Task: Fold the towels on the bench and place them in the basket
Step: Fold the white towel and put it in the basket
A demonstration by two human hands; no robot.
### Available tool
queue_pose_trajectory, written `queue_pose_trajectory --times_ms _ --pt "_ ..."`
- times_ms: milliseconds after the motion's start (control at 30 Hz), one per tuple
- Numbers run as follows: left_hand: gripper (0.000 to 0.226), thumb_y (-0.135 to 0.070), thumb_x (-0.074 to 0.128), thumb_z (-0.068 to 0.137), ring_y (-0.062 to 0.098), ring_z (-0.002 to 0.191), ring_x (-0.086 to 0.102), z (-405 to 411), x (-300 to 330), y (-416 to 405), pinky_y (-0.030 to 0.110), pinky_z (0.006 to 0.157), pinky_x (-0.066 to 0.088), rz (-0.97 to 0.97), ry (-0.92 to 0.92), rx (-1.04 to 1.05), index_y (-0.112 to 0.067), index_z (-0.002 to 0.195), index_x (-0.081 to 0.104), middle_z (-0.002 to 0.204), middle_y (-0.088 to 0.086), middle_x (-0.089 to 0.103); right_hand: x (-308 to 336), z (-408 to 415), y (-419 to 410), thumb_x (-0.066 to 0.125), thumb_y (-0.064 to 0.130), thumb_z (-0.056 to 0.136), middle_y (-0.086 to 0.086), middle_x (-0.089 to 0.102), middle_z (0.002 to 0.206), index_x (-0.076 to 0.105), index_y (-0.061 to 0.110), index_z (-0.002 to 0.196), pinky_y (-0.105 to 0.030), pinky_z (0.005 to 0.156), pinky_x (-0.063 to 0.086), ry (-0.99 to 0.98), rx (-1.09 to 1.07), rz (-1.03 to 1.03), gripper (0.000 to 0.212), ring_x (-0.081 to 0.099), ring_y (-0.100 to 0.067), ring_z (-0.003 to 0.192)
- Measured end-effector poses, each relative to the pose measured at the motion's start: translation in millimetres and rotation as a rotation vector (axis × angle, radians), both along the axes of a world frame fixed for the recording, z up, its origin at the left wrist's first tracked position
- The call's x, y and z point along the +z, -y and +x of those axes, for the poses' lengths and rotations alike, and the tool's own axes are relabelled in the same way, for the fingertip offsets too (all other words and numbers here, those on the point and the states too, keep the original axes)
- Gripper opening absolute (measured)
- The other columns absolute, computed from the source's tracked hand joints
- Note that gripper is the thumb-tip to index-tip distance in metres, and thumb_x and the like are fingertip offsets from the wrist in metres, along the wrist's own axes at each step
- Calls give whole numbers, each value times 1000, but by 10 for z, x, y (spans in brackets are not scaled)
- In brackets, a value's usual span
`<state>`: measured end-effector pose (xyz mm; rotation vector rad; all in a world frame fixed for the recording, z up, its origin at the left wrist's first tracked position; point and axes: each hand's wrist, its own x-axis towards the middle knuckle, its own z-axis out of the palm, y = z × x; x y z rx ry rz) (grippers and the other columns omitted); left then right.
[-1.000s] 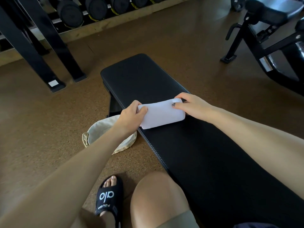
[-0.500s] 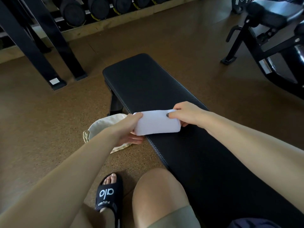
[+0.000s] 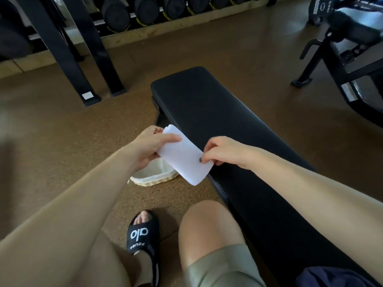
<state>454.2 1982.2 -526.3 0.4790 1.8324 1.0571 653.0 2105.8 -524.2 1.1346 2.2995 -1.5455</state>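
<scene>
Towel [image 3: 184, 157] smooth white cloth; basket [image 3: 154, 180] woven straw, cloth-lined; bench [image 3: 217, 112] matt ribbed black vinyl; floor [image 3: 51, 141] speckled cork-like.

I've got one folded white towel [image 3: 184, 156], a compact rectangle, off the bench [image 3: 217, 112] and held in the air past its left edge, tilted with the near end lower. It's above the basket [image 3: 153, 179], a pale woven one with a cloth liner, on the floor just left of the bench. Black padded bench runs near-right to far.
</scene>
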Motion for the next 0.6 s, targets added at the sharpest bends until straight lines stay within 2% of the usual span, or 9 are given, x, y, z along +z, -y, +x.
queue_pose_trajectory --times_ms 67,133,233,333,400,500,600 --pt "60 -34 87 76 24 110 64 -215 118 77 36 86 56 -28 -51 -96 -20 124 55 121 7 63 26 -241 82 77 13 81 -1 62 123 56 17 133 -37 105 49 -168 23 -95 56 59 -18 118" --pt "57 -34 85 78 23 110 63 -437 200 139 35 86 56 -60 -76 -168 -22 125 56 121 6 63 -4 -525 182 76 17 83 -2 61 130 48 20 145 -42 112 43 -246 21 -273 68 57 -20 123" --pt "58 -35 87 77 23 112 64 -770 221 203 33 84 56 -103 -99 -255 -25 125 57 124 4 63 -249 -911 318 73 27 88 -6 66 130 58 22 138 -47 109 48 -193 70 -498 53 62 -26 122" --pt "63 -37 90 72 23 115 62 -1077 100 203 36 90 54 -156 -137 -346 -28 125 56 129 1 59 -589 -1173 403 72 29 92 -4 68 130 61 20 134 -46 110 48 -154 51 -587 44 62 -24 122" --pt "60 -38 88 75 19 114 59 -1231 -47 177 34 87 51 -181 -197 -357 -30 125 55 127 -5 57 -825 -1324 424 74 31 91 -3 69 128 62 21 131 -44 110 49 -154 -6 -621 42 62 -23 122" --pt "70 -49 90 69 14 114 55 -1458 -463 45 36 93 49 -215 -363 -350 -30 127 55 125 -9 56 -1192 -1567 406 77 38 88 2 69 127 61 24 133 -41 107 50 -108 -66 -570 50 62 -20 120" --pt "71 -51 89 69 15 107 58 -1604 -984 -161 30 82 47 -160 -485 -242 -24 126 55 114 -9 58 -1561 -1812 368 77 48 82 1 69 123 63 22 130 -46 105 50 -100 -151 -451 56 62 -22 117"
